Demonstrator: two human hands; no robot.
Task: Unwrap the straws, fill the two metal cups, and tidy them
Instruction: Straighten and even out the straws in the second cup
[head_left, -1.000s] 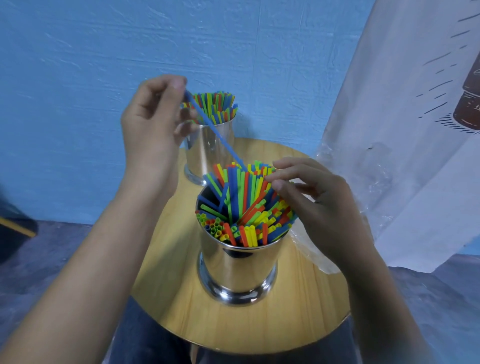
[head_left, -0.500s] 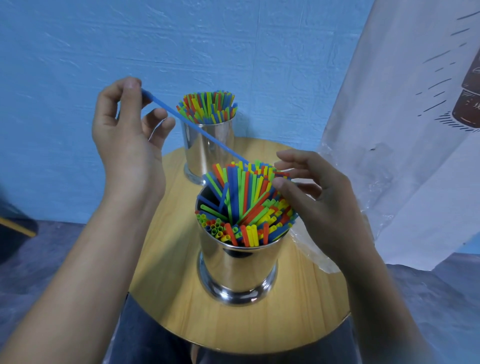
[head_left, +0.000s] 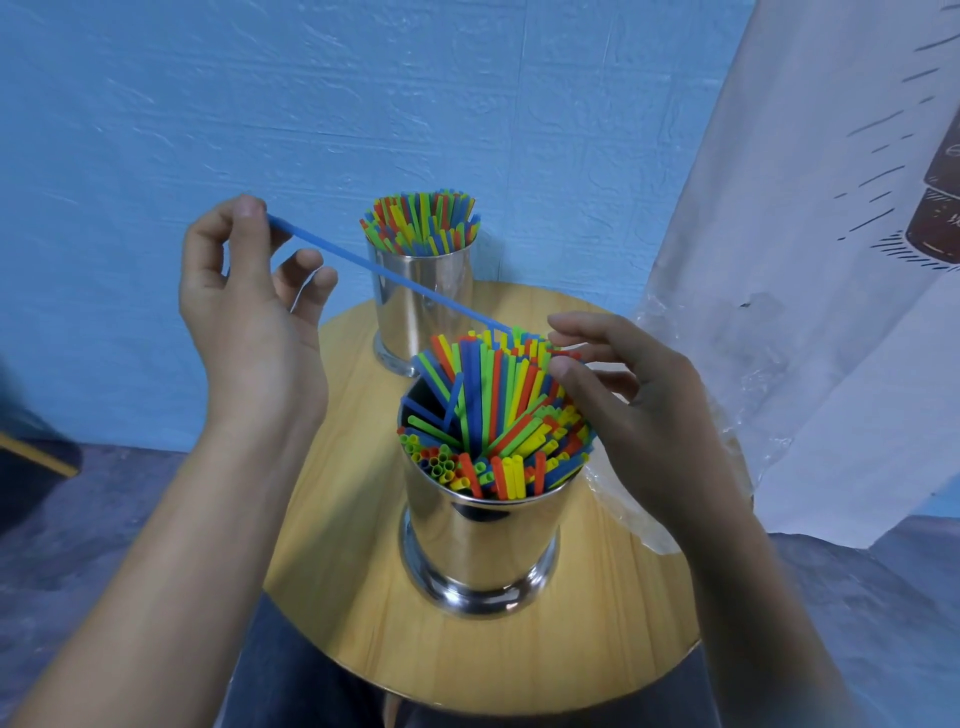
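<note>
The left hand (head_left: 249, 322) keeps drawing out and away from the near cup (head_left: 478, 540). The blue straw (head_left: 384, 273) comes with it, clamped by its top end between thumb and forefinger, the other fingers (head_left: 311, 270) spread loose below. A moment ago that pinch sat over the far cup (head_left: 421, 306); now it is well out to the side, and the straw slants long and low from the fingers down to the bundle. Only its lower tip touches the straws (head_left: 498, 405), right at the fingertips of the right hand (head_left: 644, 415).

That hand barely moves. Its fingers are loosely apart, thumb and forefinger touching the straw tips on the cup's far side and steadying the pack.

So the straw looks nearly free. Both cups stand full on the worktop (head_left: 597, 649), with clear wrapping (head_left: 675, 338) behind the right hand, so this reads as tidying. The pulled straw probably needs re-seating upright, perhaps in the gap on the left side of the near cup.
</note>
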